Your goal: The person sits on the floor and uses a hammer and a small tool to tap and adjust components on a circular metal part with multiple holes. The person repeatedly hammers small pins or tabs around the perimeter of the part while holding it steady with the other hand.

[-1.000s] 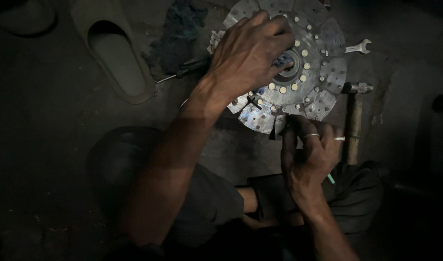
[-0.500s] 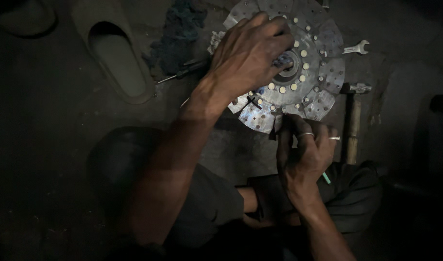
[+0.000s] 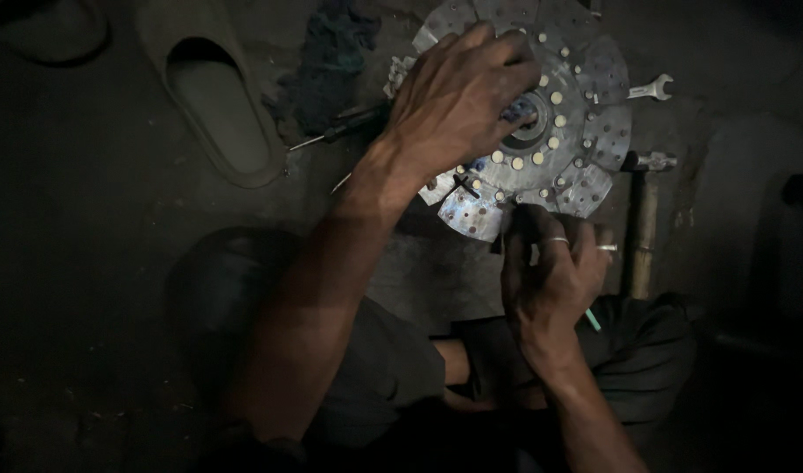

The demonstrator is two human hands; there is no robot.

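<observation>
A round metal clutch disc (image 3: 585,123) with riveted segments lies flat on the dark floor. My left hand (image 3: 458,96) rests palm down on its left half, fingers curled over the disc toward the centre hub. My right hand (image 3: 550,271) sits at the disc's near edge, fingers closed around a small dark tool whose tip touches a segment; a thin green stick (image 3: 591,320) pokes out below the hand. Two rings show on its fingers.
A wooden-handled hammer (image 3: 642,219) lies right of the disc, a small spanner (image 3: 651,88) beyond it. A screwdriver (image 3: 340,131) and dark rag (image 3: 331,61) lie to the left, beside a slipper (image 3: 218,96). My bent knees fill the near foreground.
My right hand has shifted slightly left and closer to the disc's near edge. The left hand has stayed on the disc.
</observation>
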